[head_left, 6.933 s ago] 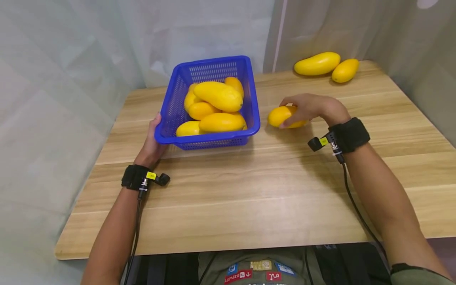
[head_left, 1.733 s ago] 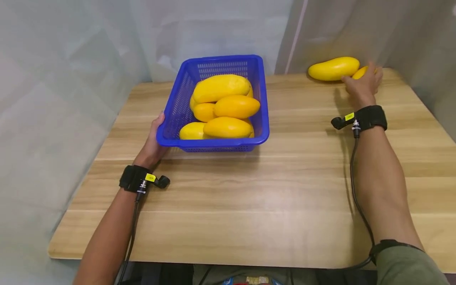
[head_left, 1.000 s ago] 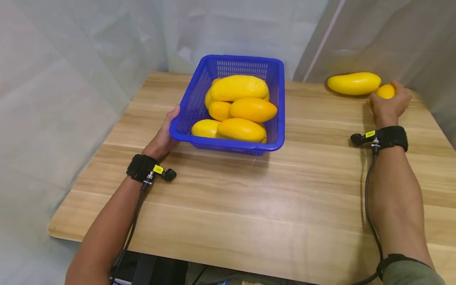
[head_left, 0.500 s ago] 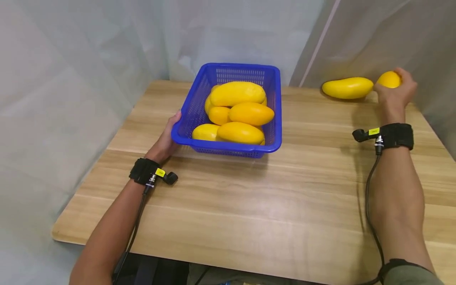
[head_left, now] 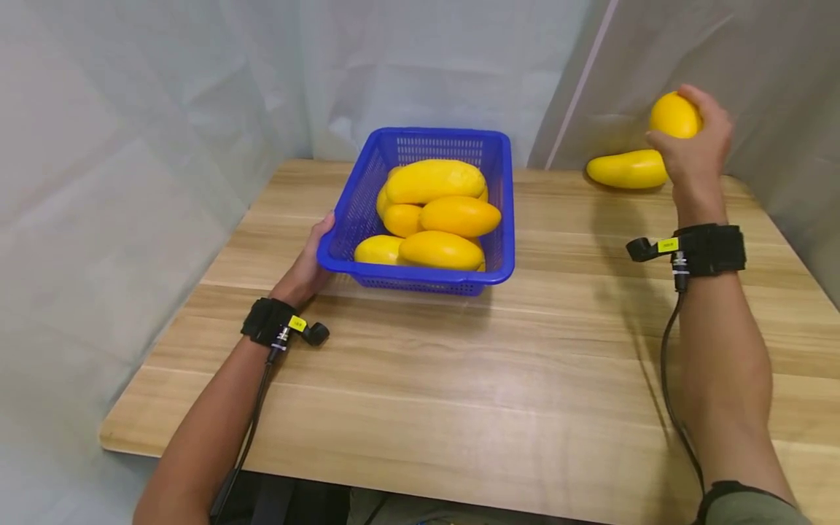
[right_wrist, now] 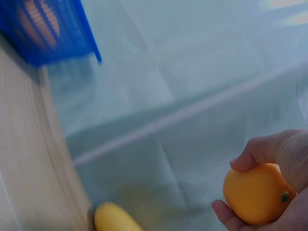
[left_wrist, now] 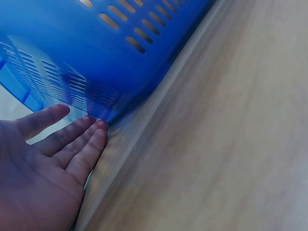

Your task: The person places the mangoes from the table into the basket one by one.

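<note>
A blue perforated basket (head_left: 502, 191) sits on the wooden table (head_left: 499, 364), filled with several yellow mangoes (head_left: 436, 180). My left hand (head_left: 308, 266) rests flat against the basket's near-left corner (left_wrist: 103, 103), fingers straight. My right hand (head_left: 692, 142) is raised above the table's far right corner and grips a small yellow mango (head_left: 674, 115), which also shows in the right wrist view (right_wrist: 257, 195). One long yellow mango (head_left: 626, 169) lies on the table just below and left of that hand (right_wrist: 115, 219).
Pale curtains (head_left: 197, 109) close in the table at the back and both sides. Black wrist straps with cables (head_left: 676, 292) run along both forearms. The near half of the wooden tabletop is bare wood.
My right hand has lifted the small mango off the table, up and slightly left. The long mango stays put. The left hand stays at the basket's corner.
</note>
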